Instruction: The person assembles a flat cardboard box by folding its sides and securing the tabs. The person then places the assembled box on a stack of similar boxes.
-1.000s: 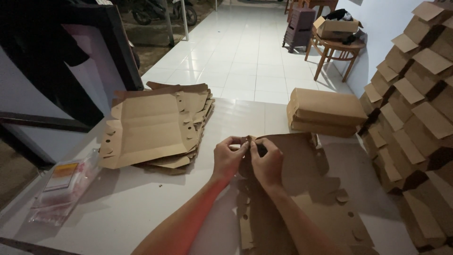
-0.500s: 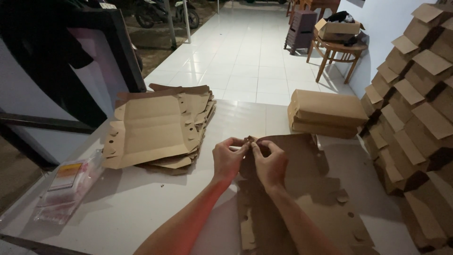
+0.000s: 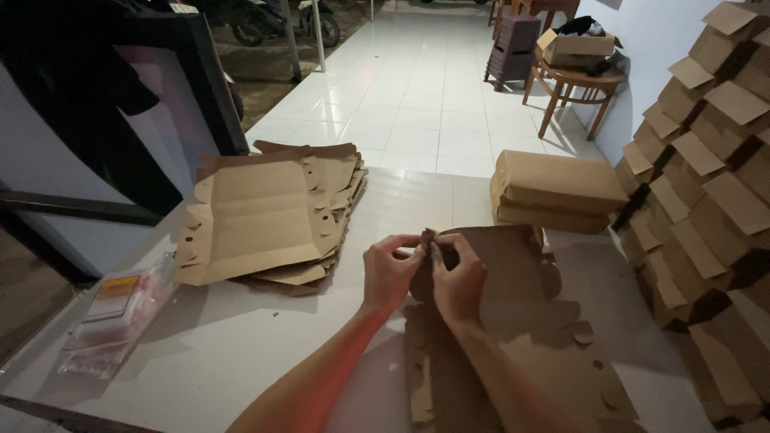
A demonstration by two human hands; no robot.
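Little has shifted: left hand (image 3: 391, 274) and right hand (image 3: 459, 282) still pinch the cardboard flap (image 3: 427, 240) with their fingers.

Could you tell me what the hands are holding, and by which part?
Both the left hand and right hand pinch the cardboard sheet at a folded flap on its far edge.

A flat brown cardboard box blank (image 3: 513, 321) with punched holes and cut tabs lies on the white table; its near-left corner flap is folded upright, pinched between both hands, the rest spread flat.
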